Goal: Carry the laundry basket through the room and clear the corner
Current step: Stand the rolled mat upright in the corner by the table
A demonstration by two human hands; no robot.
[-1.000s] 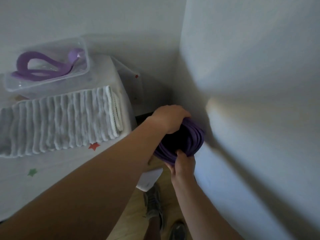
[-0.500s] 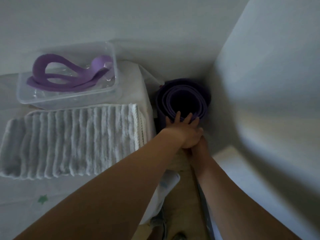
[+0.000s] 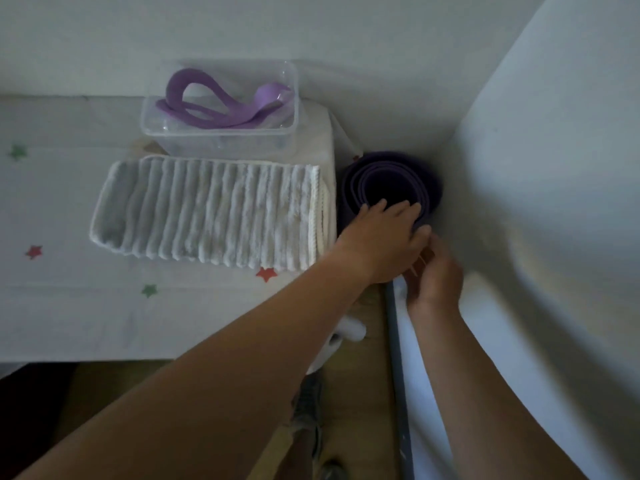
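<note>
A rolled purple mat [image 3: 391,174] stands upright in the corner where the two white walls meet, its open end facing up. My left hand [image 3: 384,237] lies on the mat's near rim, with the fingers stretched flat and apart over the hollow. My right hand [image 3: 436,275] is just below and to the right of it, blurred, with loose fingers beside the mat's lower side. Whether it touches the mat I cannot tell. No laundry basket is in view.
Left of the mat stands a white star-printed surface [image 3: 69,306] with a folded white ribbed towel [image 3: 207,209] and a clear plastic box [image 3: 221,133] holding purple bands. A grey skirting strip [image 3: 398,375] runs along the right wall. A narrow strip of wooden floor [image 3: 367,358] lies below.
A second ago both hands gripped the mat in the air. Now it stands in the corner, my left hand lies flat on its rim, and my right hand has moved out to the right.
</note>
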